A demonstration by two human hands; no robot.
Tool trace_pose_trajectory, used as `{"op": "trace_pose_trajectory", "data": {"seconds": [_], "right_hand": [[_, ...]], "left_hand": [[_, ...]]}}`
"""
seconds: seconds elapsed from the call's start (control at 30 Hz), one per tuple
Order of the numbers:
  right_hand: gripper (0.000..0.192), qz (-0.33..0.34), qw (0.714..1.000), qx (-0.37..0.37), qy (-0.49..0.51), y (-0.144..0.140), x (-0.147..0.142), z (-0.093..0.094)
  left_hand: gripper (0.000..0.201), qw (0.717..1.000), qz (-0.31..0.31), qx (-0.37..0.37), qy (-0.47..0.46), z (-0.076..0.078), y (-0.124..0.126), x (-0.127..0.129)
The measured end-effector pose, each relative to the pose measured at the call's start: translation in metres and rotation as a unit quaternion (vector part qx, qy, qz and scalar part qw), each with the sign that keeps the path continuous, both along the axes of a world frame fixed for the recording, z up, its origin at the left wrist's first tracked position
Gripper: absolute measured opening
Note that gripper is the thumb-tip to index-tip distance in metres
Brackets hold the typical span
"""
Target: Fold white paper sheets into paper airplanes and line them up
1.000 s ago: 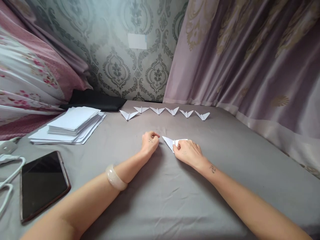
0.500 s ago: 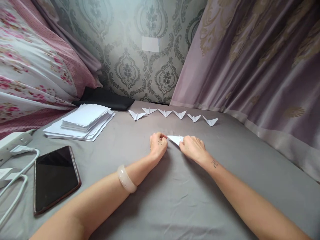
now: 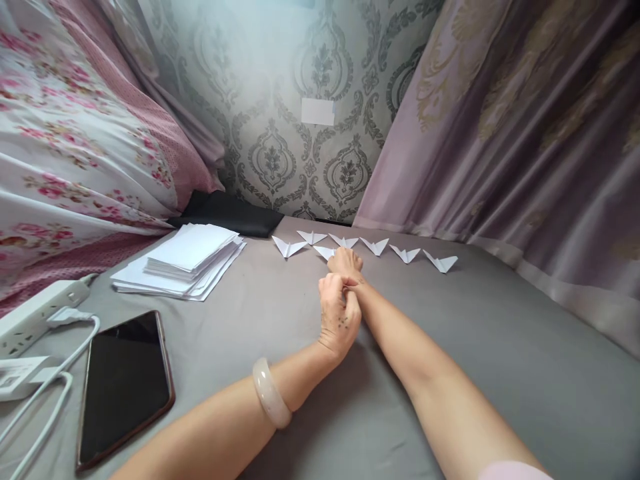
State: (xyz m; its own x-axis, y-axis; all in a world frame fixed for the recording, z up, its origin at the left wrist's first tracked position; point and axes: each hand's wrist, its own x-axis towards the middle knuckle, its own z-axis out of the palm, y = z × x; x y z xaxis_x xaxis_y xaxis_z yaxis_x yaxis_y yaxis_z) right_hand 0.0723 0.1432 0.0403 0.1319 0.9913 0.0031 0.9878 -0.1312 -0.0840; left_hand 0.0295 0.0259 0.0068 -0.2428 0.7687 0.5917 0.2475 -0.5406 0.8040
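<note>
Six folded paper birds lie in a row on the grey bed sheet (image 3: 500,373), close to the wallpapered wall, and my right hand (image 3: 345,261) is stretched out to that row with a seventh. That paper bird (image 3: 325,252) shows as a white tip poking out left of my knuckles, between the first bird (image 3: 287,247) and the second bird (image 3: 311,236). My right grip is curled over it, fingers bent down; whether they pinch the paper or only rest on it I cannot tell, since the hand hides most of it. My left hand (image 3: 339,313) lies nearer me, fingers bent in a loose fist, its fingertips touching my right wrist and holding nothing that I can see. A pale bangle (image 3: 271,401) sits on my left wrist.

To the left, a stack of white sheets (image 3: 187,259) lies on the bed, well apart from the hands. Nearer me is a dark phone (image 3: 125,387), face up, with a white power strip (image 3: 35,317) and its cable (image 3: 50,393) at the edge. A purple curtain (image 3: 525,133) hangs on the right.
</note>
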Motion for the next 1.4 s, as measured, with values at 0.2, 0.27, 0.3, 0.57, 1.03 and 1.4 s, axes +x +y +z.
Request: {"op": "trace_pose_trajectory", "data": {"seconds": [0.2,0.27,0.3,0.57,1.03,1.4], "right_hand": [[0.034,-0.008,1.000,0.011,0.026,0.022,-0.005,-0.009],[0.033,-0.011,0.999,0.013,0.033,0.026,-0.007,-0.013],[0.032,-0.013,0.999,0.015,0.036,0.028,-0.007,-0.015],[0.030,-0.025,0.998,0.025,0.056,0.031,-0.007,-0.023],[0.042,0.027,0.999,-0.002,0.047,-0.034,0.021,0.000],[0.031,0.139,0.988,0.020,0.063,-0.139,0.049,-0.025]], "left_hand": [[0.031,0.999,-0.015,-0.038,-0.007,-0.002,0.003,0.002],[0.031,0.999,-0.016,-0.045,-0.005,-0.002,0.002,0.002],[0.031,0.999,-0.016,-0.048,-0.004,-0.001,0.002,0.002],[0.029,0.998,-0.016,-0.057,0.006,-0.004,0.006,0.002],[0.028,0.998,-0.020,-0.059,0.033,-0.004,0.005,-0.001],[0.022,0.979,-0.068,-0.152,0.120,-0.007,0.003,0.000]]}}
